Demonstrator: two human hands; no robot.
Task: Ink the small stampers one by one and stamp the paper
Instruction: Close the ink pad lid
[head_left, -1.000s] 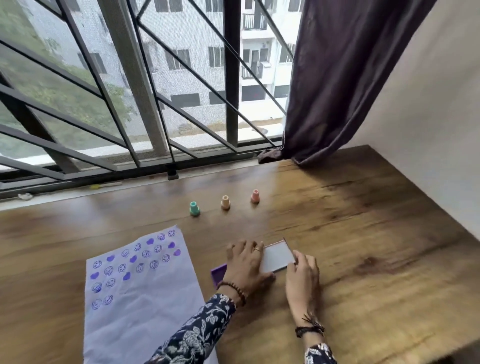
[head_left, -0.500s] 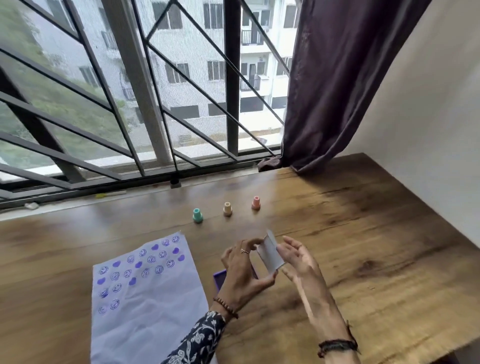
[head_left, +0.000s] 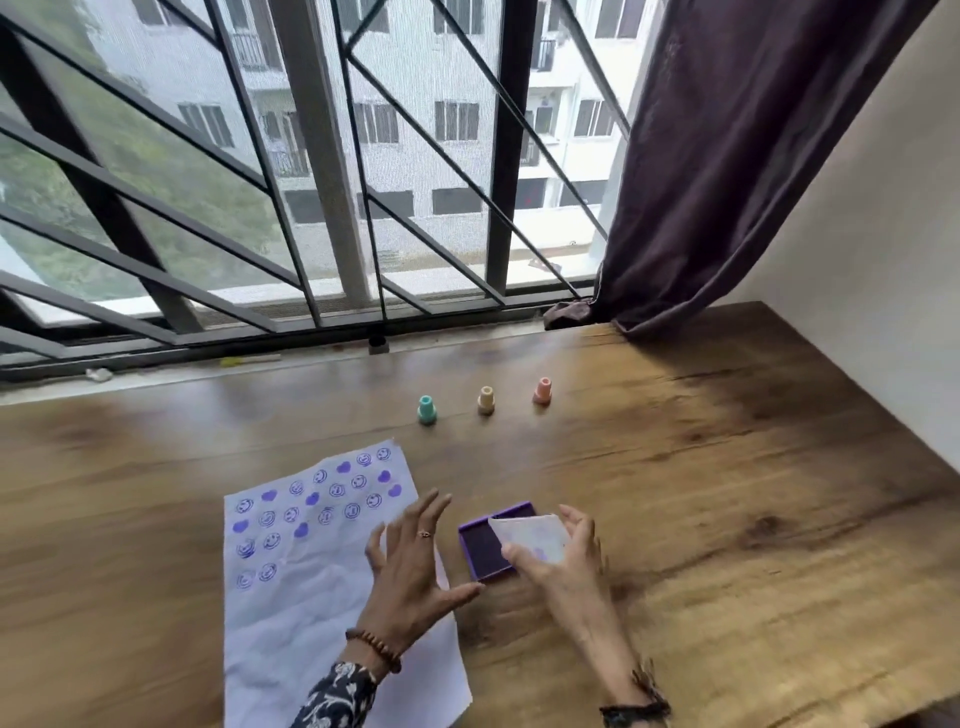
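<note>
Three small stampers stand in a row on the wooden table: teal (head_left: 426, 409), cream (head_left: 486, 399) and pink (head_left: 542, 391). A white paper (head_left: 311, 597) with purple smiley and heart prints on its far half lies at the near left. Right of it sits a purple ink pad (head_left: 480, 548), uncovered, dark ink showing. My right hand (head_left: 566, 558) holds the pad's translucent lid (head_left: 530, 538) tilted over the pad's right side. My left hand (head_left: 410, 566) hovers with fingers spread over the paper's right edge, holding nothing.
A barred window (head_left: 322, 208) with a sill runs along the table's far edge. A dark purple curtain (head_left: 727, 156) hangs at the far right, its hem on the table. A white wall (head_left: 883, 260) borders the table's right side.
The lid has come off the ink pad: a second ago both hands rested on the closed pad, then lifted the lid. Now my right hand holds it alone and my left hand has spread open.
</note>
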